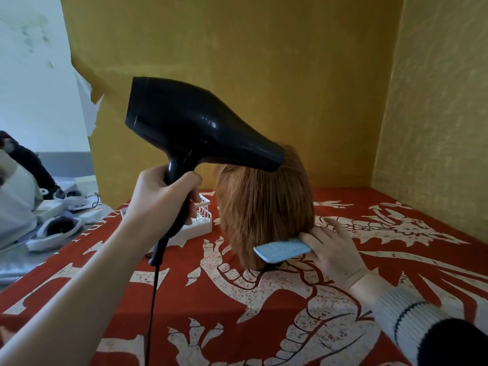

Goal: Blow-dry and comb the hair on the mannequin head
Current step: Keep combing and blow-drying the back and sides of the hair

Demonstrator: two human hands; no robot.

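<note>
The mannequin head (264,207) with short ginger hair stands mid-table, its back towards me. My left hand (163,199) grips the handle of a black hair dryer (192,128), whose nozzle points right and down onto the crown of the hair. Its black cord (153,299) hangs down over the table. My right hand (332,249) pinches a light blue comb (282,249) at the lower right edge of the hair, its teeth pointing up into the ends.
A red cloth with white dragon patterns (237,313) covers the table. A white plastic rack (200,220) stands just left of the mannequin, behind my left hand. Yellow walls (290,75) close in behind and right. White devices (55,228) and clutter lie far left.
</note>
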